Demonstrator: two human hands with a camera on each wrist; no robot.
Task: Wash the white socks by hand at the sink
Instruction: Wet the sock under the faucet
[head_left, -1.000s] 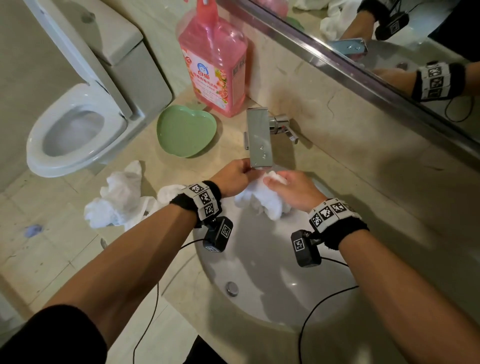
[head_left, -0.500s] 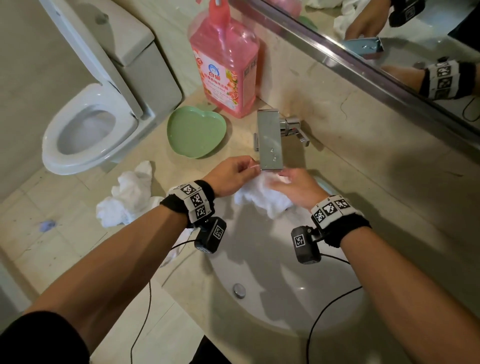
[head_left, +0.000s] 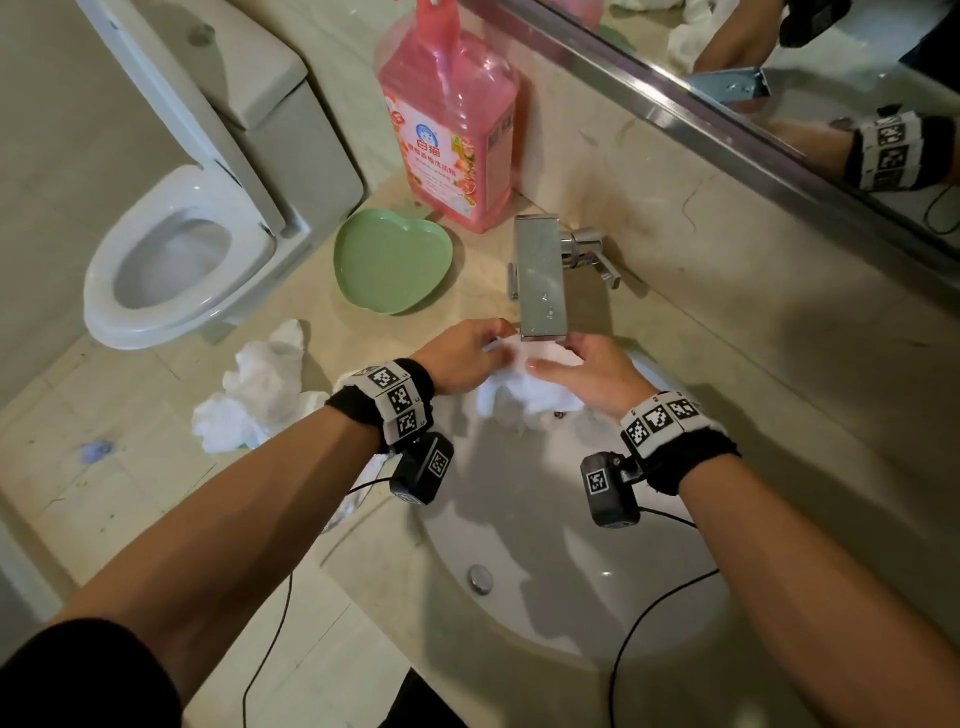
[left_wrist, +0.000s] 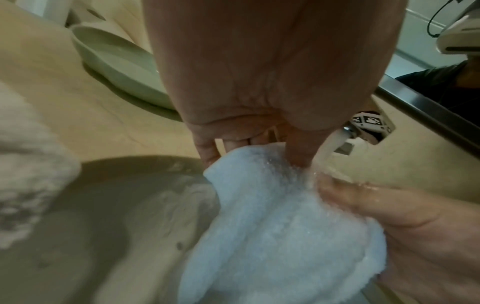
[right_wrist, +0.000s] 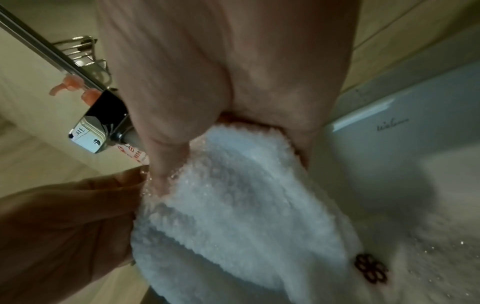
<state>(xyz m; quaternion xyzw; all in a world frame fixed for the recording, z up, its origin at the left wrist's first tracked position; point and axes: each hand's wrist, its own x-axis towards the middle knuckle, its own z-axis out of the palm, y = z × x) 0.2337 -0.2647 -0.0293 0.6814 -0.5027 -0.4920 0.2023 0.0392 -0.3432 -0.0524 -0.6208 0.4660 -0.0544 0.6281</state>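
Both hands hold one white fluffy sock (head_left: 524, 387) under the chrome faucet (head_left: 540, 280) at the back of the white sink (head_left: 545, 597). My left hand (head_left: 462, 358) pinches the sock's left edge (left_wrist: 249, 162). My right hand (head_left: 587, 371) grips its right side, thumb on top (right_wrist: 163, 174). Water (left_wrist: 326, 150) runs from the spout onto the cloth. The sock (right_wrist: 241, 216) hangs down into the basin and bears a small dark flower mark (right_wrist: 371, 271). More white socks (head_left: 254, 395) lie in a heap on the counter to the left.
A pink detergent bottle (head_left: 452, 130) stands at the back of the beige counter, a green heart-shaped dish (head_left: 389, 260) beside it. The sink drain (head_left: 480, 578) lies near me. A toilet (head_left: 176, 260) is at the left, a mirror (head_left: 779, 67) along the wall.
Both hands have spread the sock wider and lifted it close under the spout. The head view has shifted slightly right.
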